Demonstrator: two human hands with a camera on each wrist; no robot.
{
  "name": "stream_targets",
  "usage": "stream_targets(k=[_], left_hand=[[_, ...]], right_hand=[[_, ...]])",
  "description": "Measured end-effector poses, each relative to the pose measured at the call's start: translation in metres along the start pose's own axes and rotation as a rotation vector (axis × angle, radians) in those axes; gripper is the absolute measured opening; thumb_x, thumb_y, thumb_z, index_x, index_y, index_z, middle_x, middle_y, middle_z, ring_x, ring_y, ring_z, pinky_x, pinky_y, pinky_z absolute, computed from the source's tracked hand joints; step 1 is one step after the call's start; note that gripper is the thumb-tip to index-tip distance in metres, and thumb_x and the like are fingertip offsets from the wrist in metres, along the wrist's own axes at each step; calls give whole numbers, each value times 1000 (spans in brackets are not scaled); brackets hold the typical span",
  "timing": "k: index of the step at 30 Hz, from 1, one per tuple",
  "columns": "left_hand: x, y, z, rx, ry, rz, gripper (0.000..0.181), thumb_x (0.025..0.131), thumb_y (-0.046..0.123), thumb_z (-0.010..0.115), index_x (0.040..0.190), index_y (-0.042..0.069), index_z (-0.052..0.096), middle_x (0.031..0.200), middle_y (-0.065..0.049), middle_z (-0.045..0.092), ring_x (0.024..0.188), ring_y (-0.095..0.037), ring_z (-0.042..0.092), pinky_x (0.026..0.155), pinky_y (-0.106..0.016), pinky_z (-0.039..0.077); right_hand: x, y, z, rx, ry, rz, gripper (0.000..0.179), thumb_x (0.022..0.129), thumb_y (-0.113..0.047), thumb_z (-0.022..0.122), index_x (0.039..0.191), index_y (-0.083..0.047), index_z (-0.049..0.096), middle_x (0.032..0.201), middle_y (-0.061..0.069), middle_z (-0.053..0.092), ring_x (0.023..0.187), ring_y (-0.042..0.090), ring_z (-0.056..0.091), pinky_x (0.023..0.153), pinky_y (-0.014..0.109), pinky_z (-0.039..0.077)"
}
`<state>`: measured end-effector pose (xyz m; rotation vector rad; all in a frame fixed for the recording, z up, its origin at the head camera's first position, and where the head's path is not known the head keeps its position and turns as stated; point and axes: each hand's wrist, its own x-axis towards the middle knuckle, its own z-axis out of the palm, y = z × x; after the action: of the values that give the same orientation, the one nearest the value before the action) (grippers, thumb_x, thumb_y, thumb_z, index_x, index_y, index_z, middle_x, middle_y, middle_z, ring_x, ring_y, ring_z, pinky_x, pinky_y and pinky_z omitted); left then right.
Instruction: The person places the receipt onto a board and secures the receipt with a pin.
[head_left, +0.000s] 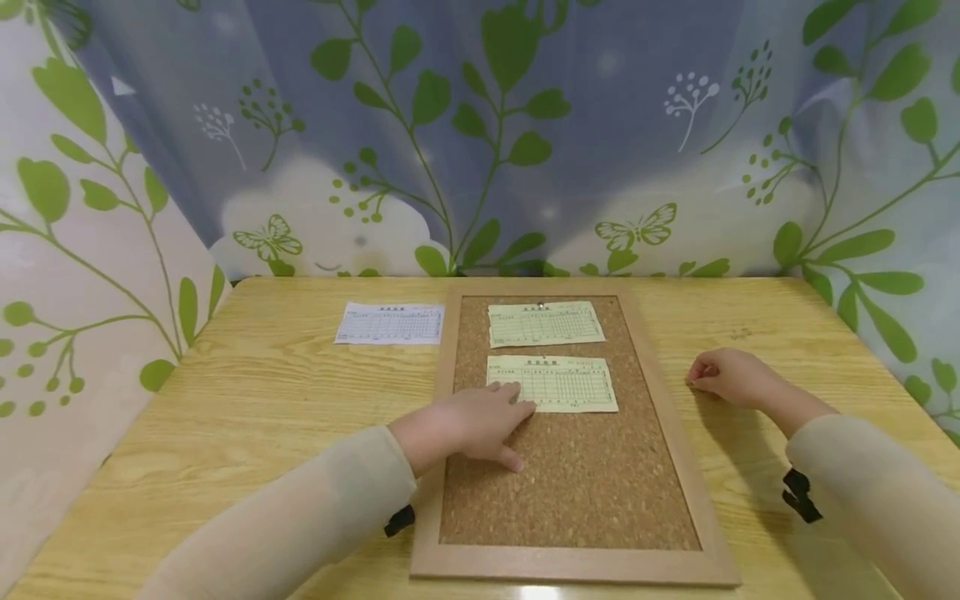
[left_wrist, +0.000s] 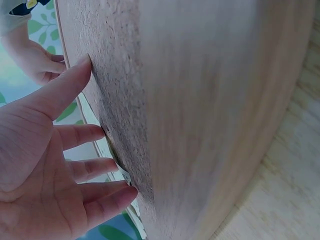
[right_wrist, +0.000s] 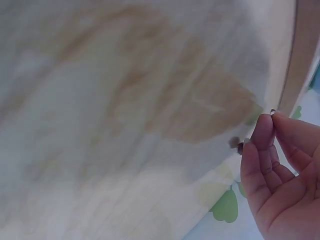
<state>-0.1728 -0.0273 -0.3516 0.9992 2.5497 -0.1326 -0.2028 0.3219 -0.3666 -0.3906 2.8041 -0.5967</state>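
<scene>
Where the left hand [head_left: 480, 422] is resting: centre of the head view, entering from lower left; fingers are lying spread and loose, gripping nothing; fingertips are touching the lower left part of the lower yellow slip [head_left: 576, 385].
Left thumb: pointing across bare cork; in the left wrist view its tip is appearing at or very near the cork surface.
Right hand [head_left: 729, 377]: hovering or resting at centre right, beyond the board's right edge (contact with the tabletop: cannot tell); thumb and forefinger are pinching a tiny piece [right_wrist: 273, 112].
Tiny piece: showing at right of the right wrist view, light and shiny at its tip; looking pin-like, too small to identify.
Dark speck [right_wrist: 240, 148]: sitting beside another right fingertip; nature unclear.
Corkboard [head_left: 585, 492]: lying wood-framed from centre to lower centre, its far end pointing toward the curtain [head_left: 600, 125].
Lower slip: lying printed side up on the cork, just below the upper yellow slip [head_left: 547, 329]; a small dark dot is showing at its top edge.
Upper slip: bearing a pin [head_left: 541, 305] at its top edge.
White slip [head_left: 390, 325]: lying left of the board on the wood-grain table [head_left: 262, 433].
Sleeves: beige, covering both forearms.
</scene>
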Motion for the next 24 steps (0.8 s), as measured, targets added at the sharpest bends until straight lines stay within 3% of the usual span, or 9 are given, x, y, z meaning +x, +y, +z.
stream_targets(k=[11,24], left_hand=[[-2,-2,2,-33,13,-11,81,82,55,60,148,18,29,154,-11,16,138,-31,21,107,-43,26],[-1,-4,3,-50,1,-17,83,82,55,60,149,20,26,154,-10,12,139,-30,18,108,-44,25]], right_hand=[[10,-14,-5,195,-11,6,13,94,-7,52,93,6,56,76,5,57,68,17,53,58,32,44],[25,-35,1,318,-35,-9,15,96,-9,51,97,5,56,75,4,57,69,15,53,64,31,48]])
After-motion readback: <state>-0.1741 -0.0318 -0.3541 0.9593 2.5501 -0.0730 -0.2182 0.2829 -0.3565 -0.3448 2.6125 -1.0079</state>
